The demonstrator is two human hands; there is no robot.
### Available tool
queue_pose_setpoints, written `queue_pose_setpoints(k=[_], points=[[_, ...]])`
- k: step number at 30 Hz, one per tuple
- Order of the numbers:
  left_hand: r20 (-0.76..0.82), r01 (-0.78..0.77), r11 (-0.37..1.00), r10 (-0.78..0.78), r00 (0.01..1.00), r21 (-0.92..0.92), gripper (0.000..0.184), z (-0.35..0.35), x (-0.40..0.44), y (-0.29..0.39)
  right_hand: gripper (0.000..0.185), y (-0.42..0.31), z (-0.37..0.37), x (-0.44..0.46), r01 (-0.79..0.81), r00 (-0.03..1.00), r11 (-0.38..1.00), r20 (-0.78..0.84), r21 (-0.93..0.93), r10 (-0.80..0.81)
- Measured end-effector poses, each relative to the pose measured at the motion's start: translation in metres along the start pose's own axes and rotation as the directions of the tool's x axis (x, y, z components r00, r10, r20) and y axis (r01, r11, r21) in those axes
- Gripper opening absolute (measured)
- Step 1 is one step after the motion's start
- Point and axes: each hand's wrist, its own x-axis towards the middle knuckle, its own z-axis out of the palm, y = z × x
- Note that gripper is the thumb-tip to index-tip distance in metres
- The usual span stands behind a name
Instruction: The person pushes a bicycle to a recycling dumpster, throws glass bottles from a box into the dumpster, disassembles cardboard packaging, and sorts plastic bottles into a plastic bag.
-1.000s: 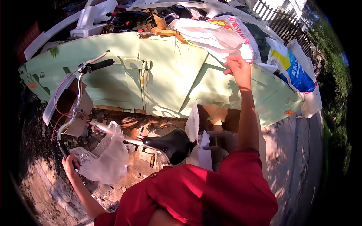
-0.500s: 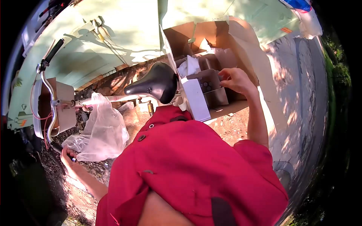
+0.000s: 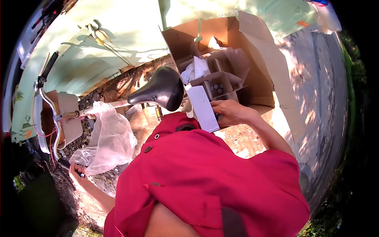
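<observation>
My left hand [image 3: 77, 173] is wrapped round the black handlebar grip [image 3: 64, 163] of a bicycle. A clear plastic bag [image 3: 112, 138] hangs from the bike beside it. My right hand [image 3: 232, 112] is at the near side of a large open cardboard box [image 3: 258, 79], beside a white panel [image 3: 203, 108]. Its fingers are curled at a small dark thing [image 3: 218, 116], mostly hidden, whose kind I cannot make out. Above that hand, cardboard dividers [image 3: 227, 77] hold several round-topped items [image 3: 216, 88], and crumpled white paper [image 3: 195, 70] lies next to them.
The black saddle [image 3: 162, 89] stands between my body and the box. A smaller box [image 3: 71, 118] sits at the handlebar [image 3: 49, 100]. Behind runs a pale green wall [image 3: 130, 23], with a tool-like object [image 3: 96, 35] against it. Pavement [image 3: 316, 98] lies to the right.
My right hand has moved down and left, from the top of the dividers to the box's near side. The dividers have shifted a little. My left hand stays on the grip.
</observation>
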Motion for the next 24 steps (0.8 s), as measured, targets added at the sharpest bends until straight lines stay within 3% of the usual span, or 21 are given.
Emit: queue_pose_setpoints(k=[3, 4, 5, 7, 8, 10, 11, 12, 13, 14, 15, 17, 18, 19, 21, 22, 24], points=[[-0.027, 0.018, 1.000, -0.018, 0.999, -0.022, 0.028, -0.001, 0.002, -0.002, 0.025, -0.003, 0.011, 0.011, -0.212, 0.970, 0.973, 0.104, -0.089, 0.220], [-0.036, 0.026, 0.999, -0.027, 0.999, -0.022, 0.028, -0.002, 0.004, -0.005, 0.020, -0.001, 0.011, 0.014, -0.180, 0.982, 0.977, 0.041, -0.110, 0.186], [-0.054, 0.024, 0.999, -0.026, 0.998, -0.035, 0.029, -0.004, 0.005, -0.005, 0.020, 0.009, 0.018, 0.014, -0.196, 0.974, 0.972, -0.141, -0.132, 0.177], [-0.083, -0.048, 0.998, 0.044, 0.996, -0.041, 0.027, 0.011, -0.012, -0.002, 0.022, 0.007, 0.005, 0.017, -0.312, 0.922, 0.941, -0.282, -0.132, 0.266], [-0.129, -0.077, 0.996, 0.071, 0.989, -0.040, 0.026, 0.007, -0.007, -0.006, 0.024, 0.005, -0.004, 0.017, -0.390, 0.882, 0.920, -0.303, -0.038, 0.362], [-0.120, -0.127, 0.990, 0.118, 0.986, -0.068, 0.021, 0.000, -0.001, -0.014, 0.018, 0.002, -0.027, 0.012, -0.400, 0.791, 0.916, -0.492, 0.033, 0.363], [-0.120, -0.153, 0.987, 0.147, 0.982, -0.043, 0.020, 0.001, -0.002, -0.014, 0.013, 0.014, -0.037, 0.009, -0.343, 0.731, 0.921, -0.563, 0.185, 0.385], [-0.180, -0.150, 0.989, 0.146, 0.973, -0.011, 0.018, 0.002, -0.002, -0.015, 0.010, -0.015, -0.065, 0.016, -0.397, 0.635, 0.860, -0.581, 0.319, 0.509], [-0.226, -0.158, 0.987, 0.146, 0.963, -0.033, 0.018, 0.012, -0.011, -0.009, 0.009, -0.021, -0.090, 0.016, -0.389, 0.612, 0.879, -0.635, 0.275, 0.470], [-0.215, -0.156, 0.987, 0.144, 0.966, -0.041, 0.019, 0.008, -0.009, -0.011, 0.009, -0.046, -0.117, 0.023, -0.384, 0.537, 0.840, -0.646, 0.384, 0.542], [-0.196, -0.153, 0.987, 0.142, 0.970, -0.045, 0.019, 0.005, -0.005, -0.014, 0.008, -0.066, -0.140, 0.032, -0.294, 0.502, 0.848, -0.683, 0.441, 0.530], [-0.205, -0.144, 0.989, 0.132, 0.970, -0.045, 0.020, 0.006, -0.005, -0.013, 0.007, -0.093, -0.182, 0.047, -0.192, 0.488, 0.907, -0.765, 0.375, 0.420], [-0.216, -0.138, 0.990, 0.130, 0.968, -0.024, 0.019, 0.009, -0.007, -0.010, 0.007, -0.105, -0.200, 0.056, -0.137, 0.500, 0.951, -0.810, 0.276, 0.307], [-0.229, -0.130, 0.991, 0.126, 0.965, -0.005, 0.018, 0.012, -0.010, -0.008, 0.006, -0.122, -0.214, 0.072, -0.090, 0.438, 0.961, -0.856, 0.263, 0.275], [-0.209, -0.163, 0.985, 0.150, 0.966, -0.048, 0.017, 0.015, -0.015, -0.010, 0.007, -0.142, -0.241, 0.109, 0.003, 0.354, 0.999, -0.934, 0.050, 0.045], [-0.212, -0.173, 0.983, 0.156, 0.965, -0.062, 0.017, 0.014, -0.015, -0.012, 0.007, -0.151, -0.258, 0.128, 0.072, 0.363, 0.992, -0.924, -0.101, -0.120], [-0.186, -0.176, 0.981, 0.159, 0.970, -0.080, 0.016, 0.007, -0.010, -0.017, 0.010, -0.161, -0.291, 0.178, 0.210, 0.246, 0.967, -0.949, -0.145, -0.196]])
